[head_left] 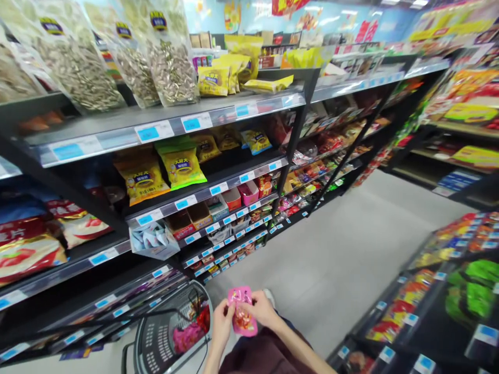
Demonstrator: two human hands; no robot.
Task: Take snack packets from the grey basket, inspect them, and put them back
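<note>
A small pink snack packet point(245, 323) with a clear lower part showing reddish-orange contents is held upright in front of my body. My left hand point(225, 318) pinches its left edge. On its other side, my right hand point(258, 310) grips the right edge, with fingers across the front. Just left of my hands stands a grey shopping basket point(156, 322). Inside it lie bright pink packets point(187, 337) and something red point(203, 318), whose kind I cannot make out.
A shelf rack point(249, 106) runs along the left, with sunflower seed bags point(171, 62) on top and yellow snack bags point(181, 166) below. A box of light blue packets point(153, 238) juts out. Grey floor point(323, 244) lies between it and a lower display point(413, 306) on the right.
</note>
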